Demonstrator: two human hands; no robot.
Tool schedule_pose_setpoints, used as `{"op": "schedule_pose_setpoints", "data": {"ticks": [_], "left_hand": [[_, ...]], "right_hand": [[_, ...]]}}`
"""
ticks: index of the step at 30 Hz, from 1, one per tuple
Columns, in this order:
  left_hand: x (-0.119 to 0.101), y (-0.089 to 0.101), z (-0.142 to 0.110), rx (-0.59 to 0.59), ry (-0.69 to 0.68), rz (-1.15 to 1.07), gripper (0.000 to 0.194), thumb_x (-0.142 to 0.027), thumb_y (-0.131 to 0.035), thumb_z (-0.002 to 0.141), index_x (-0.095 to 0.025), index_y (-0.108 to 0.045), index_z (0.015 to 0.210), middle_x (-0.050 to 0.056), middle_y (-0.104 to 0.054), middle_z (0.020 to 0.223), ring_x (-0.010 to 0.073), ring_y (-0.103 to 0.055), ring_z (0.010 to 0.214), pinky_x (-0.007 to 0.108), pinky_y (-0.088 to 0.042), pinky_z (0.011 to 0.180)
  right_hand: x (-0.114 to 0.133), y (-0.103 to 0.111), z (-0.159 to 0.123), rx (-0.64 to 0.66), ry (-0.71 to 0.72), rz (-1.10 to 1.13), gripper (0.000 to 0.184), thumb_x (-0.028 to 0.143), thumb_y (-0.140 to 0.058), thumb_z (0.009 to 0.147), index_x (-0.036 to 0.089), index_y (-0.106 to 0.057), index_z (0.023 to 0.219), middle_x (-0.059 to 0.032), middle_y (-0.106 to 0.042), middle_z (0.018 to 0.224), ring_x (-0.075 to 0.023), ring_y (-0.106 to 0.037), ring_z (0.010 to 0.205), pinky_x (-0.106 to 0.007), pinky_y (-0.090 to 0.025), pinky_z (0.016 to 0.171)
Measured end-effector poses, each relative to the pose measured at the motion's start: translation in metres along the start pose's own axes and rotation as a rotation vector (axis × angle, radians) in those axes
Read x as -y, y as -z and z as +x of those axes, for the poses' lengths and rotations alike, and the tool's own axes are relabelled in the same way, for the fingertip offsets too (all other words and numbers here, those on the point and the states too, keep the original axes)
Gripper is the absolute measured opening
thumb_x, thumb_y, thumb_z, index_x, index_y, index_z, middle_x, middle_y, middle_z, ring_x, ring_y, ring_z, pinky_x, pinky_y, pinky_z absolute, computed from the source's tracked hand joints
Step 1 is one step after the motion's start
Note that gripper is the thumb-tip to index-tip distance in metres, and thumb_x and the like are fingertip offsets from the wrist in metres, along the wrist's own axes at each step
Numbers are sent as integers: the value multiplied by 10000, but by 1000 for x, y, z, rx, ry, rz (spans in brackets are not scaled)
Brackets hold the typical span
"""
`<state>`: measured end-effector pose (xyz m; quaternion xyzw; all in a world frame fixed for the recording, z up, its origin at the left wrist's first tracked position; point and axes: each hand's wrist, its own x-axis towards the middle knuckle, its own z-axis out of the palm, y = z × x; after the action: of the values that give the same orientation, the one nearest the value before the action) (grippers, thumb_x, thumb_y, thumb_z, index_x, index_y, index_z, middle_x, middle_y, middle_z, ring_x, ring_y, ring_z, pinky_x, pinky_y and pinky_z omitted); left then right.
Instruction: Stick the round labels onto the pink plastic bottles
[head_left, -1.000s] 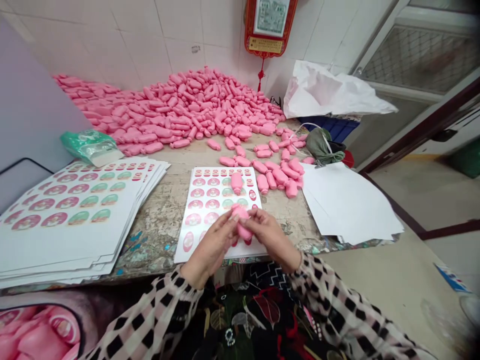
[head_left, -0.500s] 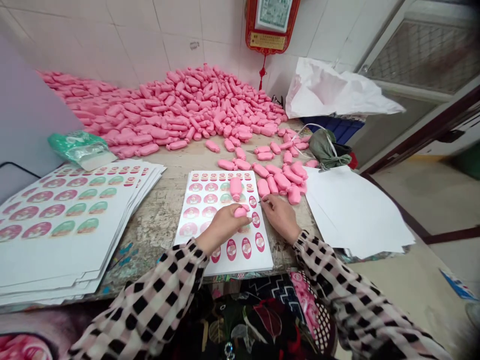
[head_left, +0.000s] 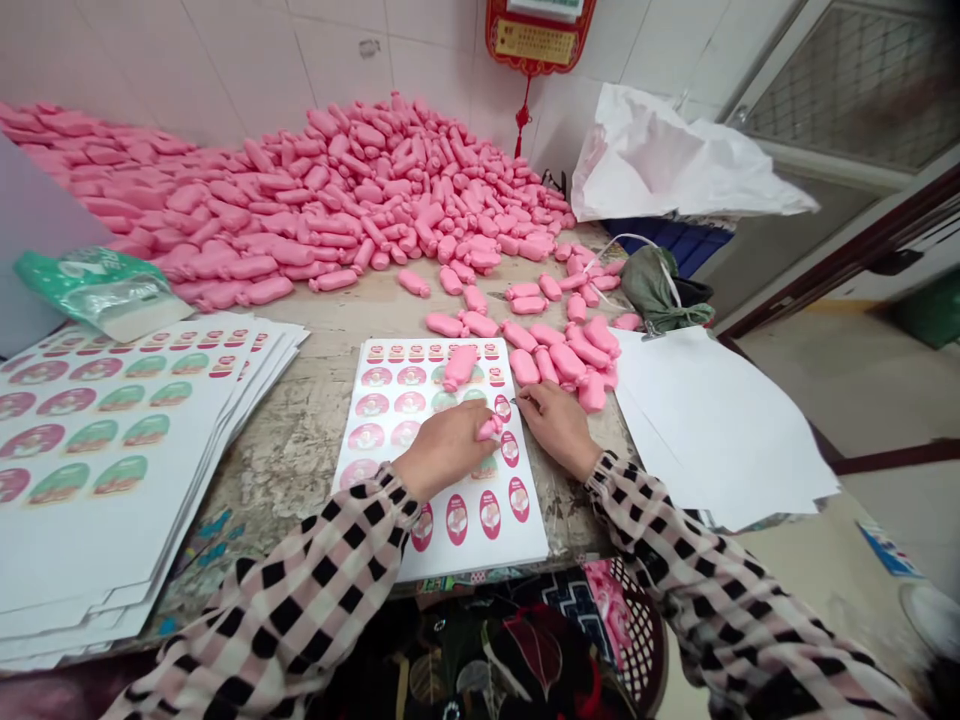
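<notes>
My left hand (head_left: 450, 445) is closed around a small pink bottle-shaped piece (head_left: 490, 428), held over the right half of a sticker sheet (head_left: 375, 540). Another pink piece lies on that sheet, just beyond the hand. At the sheet's right edge, my right hand (head_left: 559, 425) is pinched, with a thin dark tip showing at its fingertips beside an oval pink sticker (head_left: 502, 408); the fingers hide the rest of it. Round pink and green stickers and a row of pink ovals cover the sheet. Several loose pink pieces (head_left: 566, 362) lie just beyond my right hand.
A large heap of pink pieces (head_left: 360, 190) lies along the wall. Stacked sticker sheets (head_left: 82, 530) and a green plastic packet (head_left: 97, 290) are at left. White paper sheets (head_left: 720, 420), a dark green cloth bag (head_left: 660, 290) and a blue crate (head_left: 682, 245) are at right.
The view has shifted slightly. My left hand has tilted the pink piece and lowered it nearer the oval stickers. The pink piece on the sheet has turned. My right hand stays at the sheet's edge.
</notes>
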<state>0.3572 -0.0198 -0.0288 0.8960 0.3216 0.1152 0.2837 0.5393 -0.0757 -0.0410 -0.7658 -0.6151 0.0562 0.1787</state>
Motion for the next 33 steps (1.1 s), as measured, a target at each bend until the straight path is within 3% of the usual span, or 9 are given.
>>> {"op": "schedule_pose_setpoints", "data": {"ticks": [4, 8, 12, 16, 27, 33], "left_hand": [[0, -4, 1, 73, -5, 111, 445, -349, -548, 759, -269, -561, 1197, 78, -515, 1245, 266, -577, 949, 349, -417, 772], [0, -2, 2, 139, -19, 195, 521, -409, -544, 764, -305, -505, 1273, 82, -426, 1358, 316, -579, 961, 379, -433, 739], [0, 2, 2, 178, -16, 268, 533, -478, -529, 771, -348, -480, 1286, 58, -398, 1386, 300, -585, 953, 357, -440, 722], [-1, 4, 1, 214, -30, 312, 551, -494, -507, 784, -345, -443, 1311, 62, -417, 1367, 282, -578, 976, 353, -449, 746], [-4, 5, 1, 228, -35, 317, 576, -511, -489, 792, -325, -418, 1333, 87, -334, 1431, 322, -570, 1012, 409, -457, 782], [-5, 5, 2, 238, -38, 297, 575, -495, -492, 795, -309, -421, 1334, 105, -336, 1428, 328, -575, 1004, 423, -459, 786]], "right_hand": [[1, 5, 2, 15, 34, -35, 223, 307, -422, 894, 212, -620, 933, -27, -620, 946, -143, -550, 881, -246, -368, 715], [-2, 11, 7, 88, 79, -68, 215, 311, -443, 887, 219, -630, 942, -22, -626, 952, -142, -560, 856, -248, -356, 667], [-5, 17, 12, 149, 148, -75, 206, 329, -471, 877, 227, -644, 923, -16, -633, 927, -146, -566, 850, -243, -355, 659], [-6, 18, 13, 109, 173, -78, 216, 321, -455, 886, 226, -645, 926, -29, -632, 929, -152, -566, 854, -245, -359, 646], [-12, 15, 16, 142, 204, 20, 166, 302, -502, 853, 226, -648, 873, -27, -648, 893, -160, -576, 824, -262, -386, 688], [-11, 6, 13, 88, 114, 138, 140, 289, -527, 826, 224, -651, 831, -22, -658, 873, -160, -576, 785, -273, -387, 667]]}}
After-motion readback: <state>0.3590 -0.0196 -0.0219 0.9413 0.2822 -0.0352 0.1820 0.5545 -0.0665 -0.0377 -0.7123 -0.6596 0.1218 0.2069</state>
